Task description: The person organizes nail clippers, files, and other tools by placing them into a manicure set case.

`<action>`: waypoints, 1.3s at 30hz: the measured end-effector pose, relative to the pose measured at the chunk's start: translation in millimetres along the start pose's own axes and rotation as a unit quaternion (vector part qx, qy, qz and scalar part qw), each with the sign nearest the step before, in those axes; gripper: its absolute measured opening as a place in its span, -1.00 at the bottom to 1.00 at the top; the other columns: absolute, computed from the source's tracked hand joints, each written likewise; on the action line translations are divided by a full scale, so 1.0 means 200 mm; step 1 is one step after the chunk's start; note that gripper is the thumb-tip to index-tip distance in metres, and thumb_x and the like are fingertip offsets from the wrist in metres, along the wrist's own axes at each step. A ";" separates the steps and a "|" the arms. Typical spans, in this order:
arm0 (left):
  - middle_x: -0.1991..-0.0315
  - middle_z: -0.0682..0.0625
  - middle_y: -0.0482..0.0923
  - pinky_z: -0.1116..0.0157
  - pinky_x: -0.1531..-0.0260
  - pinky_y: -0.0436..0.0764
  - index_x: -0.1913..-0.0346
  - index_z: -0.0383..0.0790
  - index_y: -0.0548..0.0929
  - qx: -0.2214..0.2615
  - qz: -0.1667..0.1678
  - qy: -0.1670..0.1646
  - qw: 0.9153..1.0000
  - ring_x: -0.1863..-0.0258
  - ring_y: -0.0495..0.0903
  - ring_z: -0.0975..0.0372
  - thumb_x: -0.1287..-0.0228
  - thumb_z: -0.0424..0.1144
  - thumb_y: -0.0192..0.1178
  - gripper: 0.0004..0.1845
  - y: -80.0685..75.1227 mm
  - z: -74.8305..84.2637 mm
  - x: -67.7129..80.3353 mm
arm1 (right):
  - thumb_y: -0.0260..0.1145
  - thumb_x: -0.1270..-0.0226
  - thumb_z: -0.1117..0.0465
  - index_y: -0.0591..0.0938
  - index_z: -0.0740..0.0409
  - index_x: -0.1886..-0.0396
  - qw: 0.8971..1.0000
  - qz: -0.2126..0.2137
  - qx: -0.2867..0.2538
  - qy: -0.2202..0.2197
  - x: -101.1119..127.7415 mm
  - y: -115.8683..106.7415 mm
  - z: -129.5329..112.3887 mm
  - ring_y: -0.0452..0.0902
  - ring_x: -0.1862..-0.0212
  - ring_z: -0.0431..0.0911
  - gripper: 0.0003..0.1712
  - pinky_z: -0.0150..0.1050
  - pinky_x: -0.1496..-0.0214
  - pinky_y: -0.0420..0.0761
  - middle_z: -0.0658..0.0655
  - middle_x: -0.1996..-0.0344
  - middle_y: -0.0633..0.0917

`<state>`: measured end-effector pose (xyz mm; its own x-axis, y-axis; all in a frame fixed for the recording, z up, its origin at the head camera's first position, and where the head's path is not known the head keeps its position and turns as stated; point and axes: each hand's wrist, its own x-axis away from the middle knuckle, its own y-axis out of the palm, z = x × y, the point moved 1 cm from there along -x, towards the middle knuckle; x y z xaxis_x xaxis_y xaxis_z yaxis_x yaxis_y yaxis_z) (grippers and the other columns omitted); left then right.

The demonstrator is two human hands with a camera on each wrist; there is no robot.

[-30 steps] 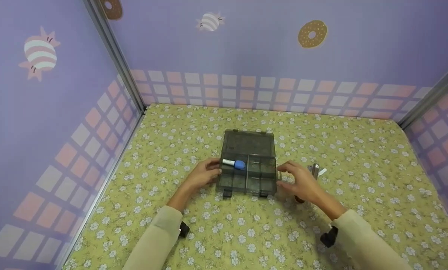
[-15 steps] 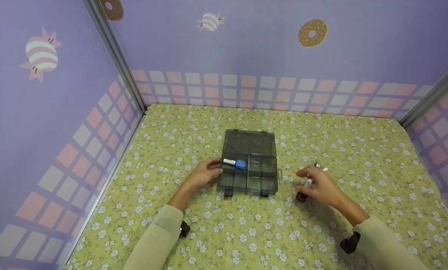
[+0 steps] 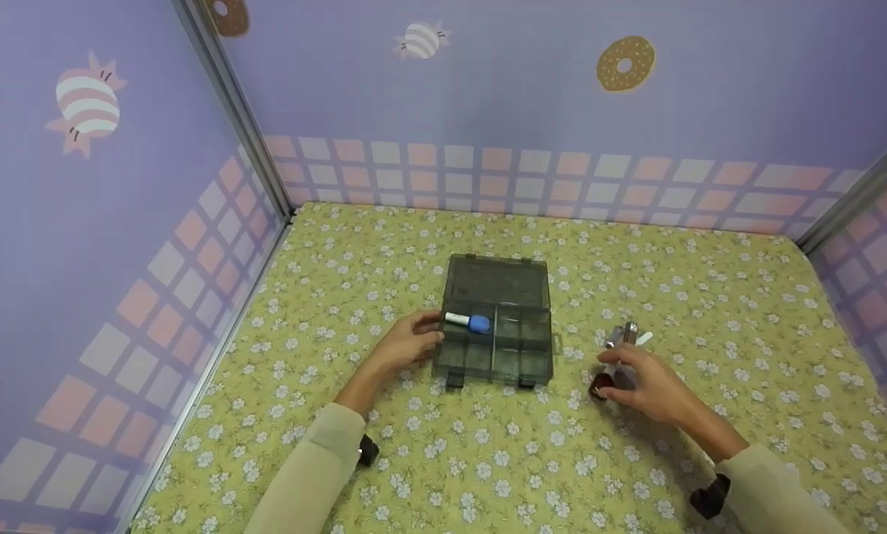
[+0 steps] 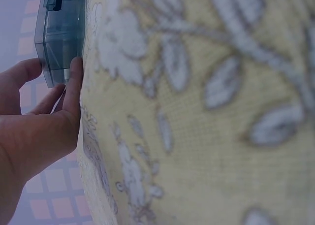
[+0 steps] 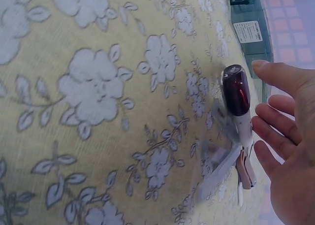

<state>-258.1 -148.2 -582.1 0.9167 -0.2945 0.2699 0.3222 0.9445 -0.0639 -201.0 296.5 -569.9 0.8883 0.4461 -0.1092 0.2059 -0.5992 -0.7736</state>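
Near the middle of the desk (image 3: pixel 384 252), a smoky see-through box (image 3: pixel 509 365), standing open and divided inside, with its lid (image 3: pixel 499 280) tipped back to 12 o'clock. Along the 6 o'clock edge, black latches (image 3: pixel 454 380); at 3 o'clock, a pale loop handle (image 3: pixel 558 343). Inside the tray, toward 10 o'clock and lying on its side, a blue bottle (image 3: pixel 469 321), white at its 9 o'clock end. Out on the desk, at 4 o'clock from the box and apart from it, a red bottle (image 3: pixel 600 387), dark and glossy. Near it, toward 1 o'clock, a metal piece (image 3: pixel 631 331), a clear piece (image 5: pixel 219 166) and a white strip (image 3: pixel 644 337), too small to name more closely.

At the box's 9 o'clock wall, the left hand (image 3: pixel 399 347), with thumb and fingers (image 4: pixel 74 82) grasping the edge. Beside the red bottle, the right hand (image 3: pixel 655 389), with fingers parted and released.

Since one second ago, a shift of the right hand from the box's 3 o'clock edge out to the red bottle; no change for left hand, box or blue bottle.

In count: one box, two bottles, two latches, one handle, one metal piece, one clear piece, one white strip.
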 end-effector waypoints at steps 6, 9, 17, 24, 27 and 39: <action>-0.50 -0.18 0.42 -0.02 -0.21 0.61 -0.60 -0.18 0.34 -0.005 0.000 0.009 1.000 -0.34 0.55 -0.01 -0.61 -0.31 0.19 -0.40 0.00 0.00 0.00 | 0.63 -0.29 0.16 0.65 0.22 -0.28 0.999 -0.023 0.045 -0.012 0.00 0.00 0.00 0.59 -0.24 0.21 -0.39 0.25 -0.17 0.60 0.18 -0.20 0.65; -0.49 -0.16 0.43 0.01 -0.20 0.62 -0.60 -0.18 0.35 -0.003 -0.003 0.008 1.000 -0.34 0.56 0.02 -0.61 -0.30 0.19 -0.40 0.00 0.00 0.00 | 0.64 -0.27 0.17 0.65 0.20 -0.28 0.997 -0.037 0.061 -0.018 0.00 -0.01 0.01 0.59 -0.23 0.18 -0.39 0.22 -0.17 0.61 0.16 -0.18 0.65; -0.47 -0.17 0.45 0.05 -0.16 0.64 -0.60 -0.18 0.35 0.007 -0.004 0.006 1.000 -0.31 0.58 0.02 -0.62 -0.32 0.16 -0.42 0.00 -0.01 -0.01 | 0.66 -0.23 0.19 0.71 0.14 -0.18 0.994 -0.026 0.096 -0.048 0.01 0.01 0.03 0.59 -0.18 0.14 -0.47 0.20 -0.14 0.62 0.12 -0.10 0.69; -0.48 -0.17 0.44 0.01 -0.21 0.62 -0.60 -0.16 0.35 0.006 -0.003 0.005 1.000 -0.34 0.56 0.00 -0.61 -0.30 0.18 -0.41 0.00 -0.01 -0.01 | 0.67 -0.21 0.19 0.75 0.10 -0.09 0.992 -0.008 0.111 -0.057 0.01 0.04 0.03 0.59 -0.06 0.04 -0.54 0.13 -0.04 0.64 0.04 0.00 0.71; -0.49 -0.16 0.42 0.00 -0.24 0.60 -0.60 -0.16 0.34 0.008 -0.002 0.002 1.000 -0.37 0.53 0.01 -0.61 -0.29 0.20 -0.40 0.00 -0.01 0.00 | 0.67 -0.21 0.19 0.75 0.08 -0.06 0.992 -0.008 0.113 -0.053 0.00 0.05 0.02 0.57 -0.03 0.00 -0.57 0.10 -0.01 0.63 0.03 0.02 0.69; -0.50 -0.20 0.40 0.01 -0.25 0.60 -0.61 -0.24 0.31 0.010 -0.013 0.012 1.000 -0.39 0.51 -0.01 -0.61 -0.31 0.18 -0.39 -0.01 0.00 0.00 | 0.64 -0.28 0.17 0.73 0.08 -0.05 0.996 0.029 0.084 -0.032 0.00 0.11 0.03 0.57 -0.02 -0.02 -0.61 0.00 0.08 0.68 0.07 -0.01 0.63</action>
<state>-259.0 -149.3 -582.1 0.9134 -0.3230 0.2478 0.3421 0.9390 -0.0368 -199.0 287.4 -591.5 0.8679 0.4582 -0.1920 0.0782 -0.5077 -0.8580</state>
